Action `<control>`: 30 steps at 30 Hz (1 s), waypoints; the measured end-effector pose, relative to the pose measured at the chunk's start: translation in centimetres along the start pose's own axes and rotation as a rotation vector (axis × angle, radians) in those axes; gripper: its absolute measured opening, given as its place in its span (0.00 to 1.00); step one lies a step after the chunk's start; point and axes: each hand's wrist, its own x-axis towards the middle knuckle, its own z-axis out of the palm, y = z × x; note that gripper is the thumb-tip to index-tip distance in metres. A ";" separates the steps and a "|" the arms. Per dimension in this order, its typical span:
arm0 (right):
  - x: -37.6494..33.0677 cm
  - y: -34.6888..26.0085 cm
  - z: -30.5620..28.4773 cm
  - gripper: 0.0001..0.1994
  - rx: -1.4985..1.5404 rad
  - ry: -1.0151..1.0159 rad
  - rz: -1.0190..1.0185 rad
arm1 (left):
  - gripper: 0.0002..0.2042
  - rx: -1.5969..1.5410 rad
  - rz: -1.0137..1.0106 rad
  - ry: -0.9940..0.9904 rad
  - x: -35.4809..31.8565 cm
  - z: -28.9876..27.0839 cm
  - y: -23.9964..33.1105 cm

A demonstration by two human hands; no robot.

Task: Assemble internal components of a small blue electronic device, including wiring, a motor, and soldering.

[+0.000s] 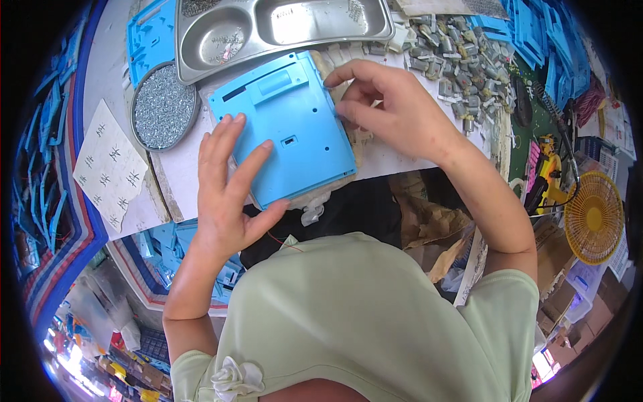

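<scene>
1. The light-blue rectangular plastic panel (305, 127) is lying at the near edge of the white table (175, 175).
2. The left hand (224, 187) is resting on its left side, fingers spread.
3. The right hand (395, 110) is bending half-closed at its right edge; any grip is remaining unclear.
4. A white paper sheet (120, 166) is bearing dark handwritten marks.

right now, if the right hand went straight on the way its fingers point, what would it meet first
Likely the right edge of the blue plastic panel; the right hand points left and looks close against it, though depth and contact are unclear from above.
</scene>
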 end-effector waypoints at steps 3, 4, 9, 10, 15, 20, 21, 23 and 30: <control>-1.7 -0.1 0.4 0.15 -0.085 0.066 -0.068 | 0.32 0.031 0.011 0.083 -0.8 -0.4 -0.1; -2.1 0.0 0.5 0.14 -0.074 0.098 -0.074 | 0.31 0.030 -0.015 0.117 -1.2 -0.6 -0.3; -3.5 0.9 1.6 0.12 -0.078 0.173 -0.086 | 0.26 -0.053 -0.119 0.223 -3.3 -0.2 -1.0; -3.6 1.1 1.8 0.11 -0.062 0.157 -0.079 | 0.26 -0.071 -0.126 0.221 -3.3 0.1 -0.8; -3.1 1.6 2.1 0.10 0.213 0.008 0.131 | 0.37 -0.391 -0.419 0.262 -3.2 3.2 -0.3; -2.2 1.2 1.2 0.13 0.279 -0.110 0.293 | 0.34 -0.436 -0.433 0.296 -2.4 4.1 -0.8; -2.0 1.1 1.3 0.13 0.268 -0.135 0.306 | 0.34 -0.440 -0.431 0.299 -2.4 3.9 -0.9; -2.1 1.0 1.5 0.13 0.279 -0.139 0.340 | 0.32 -0.434 -0.413 0.297 -2.2 3.9 -1.3; -1.9 0.7 1.7 0.15 0.185 -0.078 0.286 | 0.24 -0.580 -0.464 0.270 -2.3 2.0 -2.6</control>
